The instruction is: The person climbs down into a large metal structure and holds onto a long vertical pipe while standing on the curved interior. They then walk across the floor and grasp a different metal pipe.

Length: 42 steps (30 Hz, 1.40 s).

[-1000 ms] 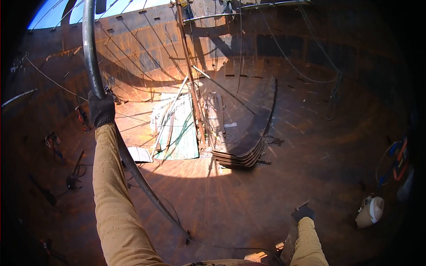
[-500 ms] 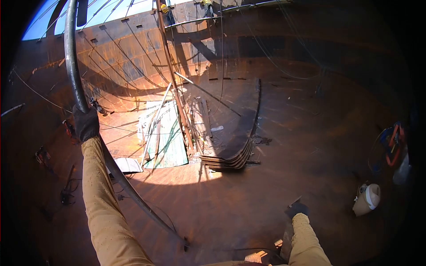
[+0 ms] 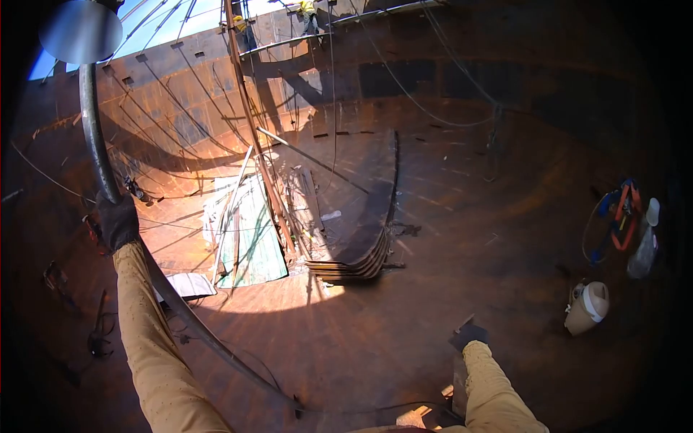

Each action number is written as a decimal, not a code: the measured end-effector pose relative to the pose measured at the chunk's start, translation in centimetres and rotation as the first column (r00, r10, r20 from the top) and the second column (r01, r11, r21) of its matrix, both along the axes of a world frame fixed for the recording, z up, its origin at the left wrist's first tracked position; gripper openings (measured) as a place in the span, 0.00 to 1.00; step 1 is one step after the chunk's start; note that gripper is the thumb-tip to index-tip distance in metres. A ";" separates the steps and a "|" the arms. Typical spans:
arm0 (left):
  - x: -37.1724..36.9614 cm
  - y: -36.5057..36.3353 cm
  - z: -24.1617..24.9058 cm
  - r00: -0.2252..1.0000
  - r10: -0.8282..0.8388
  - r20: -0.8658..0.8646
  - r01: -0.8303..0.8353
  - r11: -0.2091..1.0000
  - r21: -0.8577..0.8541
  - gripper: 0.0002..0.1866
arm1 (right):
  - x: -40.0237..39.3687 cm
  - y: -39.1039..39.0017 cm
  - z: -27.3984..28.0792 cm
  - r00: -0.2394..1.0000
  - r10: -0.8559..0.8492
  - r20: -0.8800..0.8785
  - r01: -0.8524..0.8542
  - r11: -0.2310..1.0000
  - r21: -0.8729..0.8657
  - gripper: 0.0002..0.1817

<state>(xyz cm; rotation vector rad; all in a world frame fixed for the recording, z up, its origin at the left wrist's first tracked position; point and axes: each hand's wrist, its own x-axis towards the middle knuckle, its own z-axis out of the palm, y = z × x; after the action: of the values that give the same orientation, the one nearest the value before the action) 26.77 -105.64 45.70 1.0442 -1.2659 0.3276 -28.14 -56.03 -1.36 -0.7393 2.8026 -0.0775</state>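
Our left hand (image 3: 118,220), gloved, is wrapped tight around the thick dark hose (image 3: 90,137), which runs up past the hand toward the sky and curves down below it to the rusty floor (image 3: 447,238). Our right hand (image 3: 469,335), also gloved, sits low with fingers closed on the top edge of a dark metal piece (image 3: 460,375); exact grip hard to tell in shadow. Well ahead of both hands: stack of curved steel plates (image 3: 361,245) and a green sheet (image 3: 253,234). Right of the right hand: white helmet (image 3: 586,307) and orange-blue harness (image 3: 621,216).
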 end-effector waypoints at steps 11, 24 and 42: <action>-0.7 0.5 -0.1 0.997 0.055 -0.055 -0.057 0.998 -0.022 0.19 | -0.9 -0.3 -0.9 0.999 -0.005 0.035 0.007 0.998 -0.062 0.31; -0.5 0.2 -0.2 0.992 0.089 -0.093 -0.086 0.996 0.035 0.22 | -2.6 0.0 -3.9 0.985 0.148 -0.090 -0.150 0.989 -0.015 0.27; -0.1 -0.2 -0.3 0.999 0.017 -0.047 -0.018 1.000 -0.010 0.23 | -1.5 -0.1 -2.0 0.997 0.070 -0.039 -0.071 0.997 -0.013 0.30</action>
<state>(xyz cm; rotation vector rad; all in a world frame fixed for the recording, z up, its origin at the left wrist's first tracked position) 26.67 -105.83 45.45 1.0492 -1.2129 0.3207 -29.65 -56.12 -3.32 -0.8509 2.8120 -0.0712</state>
